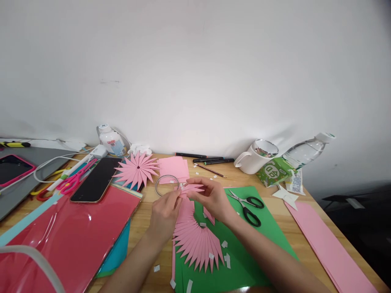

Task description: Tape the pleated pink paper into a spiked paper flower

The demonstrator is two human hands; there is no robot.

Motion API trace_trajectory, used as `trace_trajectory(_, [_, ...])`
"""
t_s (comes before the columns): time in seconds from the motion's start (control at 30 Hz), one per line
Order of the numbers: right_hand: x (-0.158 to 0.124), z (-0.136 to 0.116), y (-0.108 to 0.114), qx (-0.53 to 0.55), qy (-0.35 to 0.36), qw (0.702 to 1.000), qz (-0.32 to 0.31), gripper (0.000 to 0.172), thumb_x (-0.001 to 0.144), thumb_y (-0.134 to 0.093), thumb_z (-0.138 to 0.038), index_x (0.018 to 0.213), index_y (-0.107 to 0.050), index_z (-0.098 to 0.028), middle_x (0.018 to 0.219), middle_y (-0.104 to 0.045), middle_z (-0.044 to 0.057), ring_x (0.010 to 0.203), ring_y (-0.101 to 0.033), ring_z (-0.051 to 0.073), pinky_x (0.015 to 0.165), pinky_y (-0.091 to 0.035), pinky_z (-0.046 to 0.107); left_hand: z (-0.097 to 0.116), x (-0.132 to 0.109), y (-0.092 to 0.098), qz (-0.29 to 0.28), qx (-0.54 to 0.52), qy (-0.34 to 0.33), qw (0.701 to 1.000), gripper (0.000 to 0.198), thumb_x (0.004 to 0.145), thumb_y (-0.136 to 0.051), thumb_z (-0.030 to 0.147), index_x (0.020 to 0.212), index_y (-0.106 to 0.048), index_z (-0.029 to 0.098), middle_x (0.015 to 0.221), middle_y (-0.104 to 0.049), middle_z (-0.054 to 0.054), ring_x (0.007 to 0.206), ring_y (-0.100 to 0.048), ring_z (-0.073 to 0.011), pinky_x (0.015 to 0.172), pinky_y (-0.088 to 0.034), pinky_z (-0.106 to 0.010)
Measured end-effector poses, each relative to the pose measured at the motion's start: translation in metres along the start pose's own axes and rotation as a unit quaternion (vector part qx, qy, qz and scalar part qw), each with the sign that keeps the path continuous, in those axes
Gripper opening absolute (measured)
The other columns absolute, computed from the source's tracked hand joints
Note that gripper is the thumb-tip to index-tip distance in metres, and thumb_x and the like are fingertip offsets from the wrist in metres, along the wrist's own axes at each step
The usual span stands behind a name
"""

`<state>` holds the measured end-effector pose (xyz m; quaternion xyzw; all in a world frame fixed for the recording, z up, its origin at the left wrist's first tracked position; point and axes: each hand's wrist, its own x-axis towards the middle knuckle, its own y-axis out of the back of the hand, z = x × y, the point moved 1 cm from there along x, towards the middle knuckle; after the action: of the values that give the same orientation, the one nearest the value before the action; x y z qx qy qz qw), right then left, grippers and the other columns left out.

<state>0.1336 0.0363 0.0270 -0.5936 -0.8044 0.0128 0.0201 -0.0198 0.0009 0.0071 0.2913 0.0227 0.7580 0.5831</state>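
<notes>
Both hands meet over the top edge of the green paper sheet point(244, 260). My left hand point(165, 213) pinches the left side of a small pink folded paper piece point(194, 188) with pointed tips. My right hand point(212, 199) grips the same piece from the right with thumb and fingers. Below them a pink pleated paper fan point(198, 244) curves across the green sheet, its points facing down. Part of another pink piece point(209, 215) shows under my right hand. Black-handled scissors point(249, 205) lie to the right with blades apart. A roll of tape point(166, 185) is just beyond my left hand.
A pink pleated paper star point(138, 167) and pink paper squares point(174, 169) lie at the back. Pens point(210, 160), a white mug point(256, 156) and a tilted water bottle point(308, 150) stand near the wall. Left are a phone point(96, 179) and red sheets point(79, 228); right, pink strips point(330, 244).
</notes>
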Motion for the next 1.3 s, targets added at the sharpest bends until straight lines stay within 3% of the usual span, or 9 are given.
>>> trace_trajectory(0.13, [0.002, -0.007, 0.007, -0.004, 0.016, 1.000, -0.001, 0.032, 0.069, -0.075, -0.041, 0.090, -0.064, -0.019, 0.078, -0.067, 0.003, 0.074, -0.063, 0.017, 0.070, -0.053, 0.032, 0.005, 0.005, -0.004, -0.069, -0.128, 0.127, 0.981, 0.027, 0.065, -0.076, 0.032, 0.086, -0.066, 0.019, 0.073, -0.072, -0.004, 0.066, -0.068, -0.0207, 0.064, -0.054, -0.030])
trace_trajectory(0.23, [0.003, -0.015, 0.011, -0.002, 0.030, 0.998, -0.057, 0.030, 0.069, -0.076, -0.038, 0.089, -0.065, -0.020, 0.081, -0.068, 0.003, 0.074, -0.063, 0.016, 0.070, -0.053, 0.030, 0.013, 0.011, -0.004, -0.171, -0.276, 0.238, 0.915, 0.036, 0.073, -0.067, 0.049, 0.083, -0.062, 0.015, 0.060, -0.068, -0.004, 0.052, -0.065, -0.0183, 0.052, -0.053, -0.029])
trace_trajectory(0.3, [0.003, -0.017, 0.012, 0.010, 0.033, 0.996, -0.078, 0.031, 0.068, -0.077, -0.035, 0.093, -0.065, -0.020, 0.088, -0.069, 0.003, 0.074, -0.063, 0.015, 0.070, -0.053, 0.029, 0.018, 0.012, -0.003, -0.231, -0.328, 0.270, 0.876, 0.038, 0.073, -0.067, 0.050, 0.078, -0.062, 0.013, 0.062, -0.069, -0.005, 0.048, -0.063, -0.0160, 0.048, -0.052, -0.027])
trace_trajectory(0.37, [0.003, -0.017, 0.013, 0.039, 0.034, 0.996, -0.078, 0.035, 0.068, -0.077, -0.032, 0.099, -0.064, -0.022, 0.090, -0.069, 0.002, 0.076, -0.063, 0.014, 0.072, -0.052, 0.028, 0.020, 0.012, -0.002, -0.250, -0.349, 0.284, 0.858, 0.037, 0.070, -0.071, 0.047, 0.074, -0.061, 0.012, 0.068, -0.070, -0.007, 0.046, -0.062, -0.0140, 0.045, -0.052, -0.025])
trace_trajectory(0.47, [0.003, -0.017, 0.012, 0.069, 0.026, 0.994, -0.079, 0.034, 0.072, -0.073, -0.032, 0.104, -0.064, -0.023, 0.086, -0.069, 0.001, 0.080, -0.063, 0.013, 0.076, -0.052, 0.028, 0.022, 0.010, -0.003, -0.222, -0.348, 0.287, 0.864, 0.035, 0.070, -0.072, 0.045, 0.072, -0.060, 0.012, 0.066, -0.070, -0.007, 0.045, -0.062, -0.0136, 0.044, -0.052, -0.025])
trace_trajectory(0.63, [0.003, -0.016, 0.012, 0.059, 0.009, 0.997, -0.045, 0.026, 0.072, -0.072, -0.036, 0.091, -0.067, -0.019, 0.077, -0.069, 0.002, 0.073, -0.064, 0.015, 0.073, -0.053, 0.031, 0.024, 0.009, -0.004, -0.199, -0.321, 0.269, 0.886, 0.033, 0.072, -0.071, 0.043, 0.072, -0.060, 0.013, 0.058, -0.067, -0.004, 0.046, -0.063, -0.0146, 0.045, -0.054, -0.025])
trace_trajectory(1.0, [0.002, -0.009, 0.005, 0.036, 0.022, 0.999, 0.014, 0.020, 0.069, -0.072, -0.036, 0.073, -0.063, -0.018, 0.062, -0.061, -0.002, 0.057, -0.056, 0.011, 0.058, -0.048, 0.026, 0.023, 0.006, -0.007, -0.209, -0.315, 0.256, 0.890, 0.037, 0.071, -0.071, 0.047, 0.065, -0.055, 0.014, 0.055, -0.065, -0.002, 0.043, -0.062, -0.0149, 0.042, -0.053, -0.026])
trace_trajectory(1.17, [0.001, -0.009, 0.002, 0.027, 0.033, 0.999, 0.025, 0.023, 0.069, -0.072, -0.038, 0.069, -0.060, -0.018, 0.060, -0.057, -0.002, 0.056, -0.052, 0.010, 0.055, -0.045, 0.024, 0.024, 0.005, -0.007, -0.215, -0.321, 0.258, 0.885, 0.037, 0.071, -0.071, 0.047, 0.066, -0.054, 0.014, 0.055, -0.065, -0.002, 0.043, -0.063, -0.0155, 0.042, -0.053, -0.025])
trace_trajectory(1.3, [0.001, -0.015, 0.003, 0.044, 0.013, 0.999, -0.001, 0.027, 0.072, -0.069, -0.045, 0.078, -0.064, -0.018, 0.070, -0.063, 0.000, 0.063, -0.058, 0.013, 0.064, -0.051, 0.028, 0.025, 0.006, -0.005, -0.192, -0.320, 0.260, 0.891, 0.035, 0.072, -0.070, 0.045, 0.069, -0.056, 0.014, 0.057, -0.066, -0.003, 0.045, -0.063, -0.0152, 0.045, -0.055, -0.026])
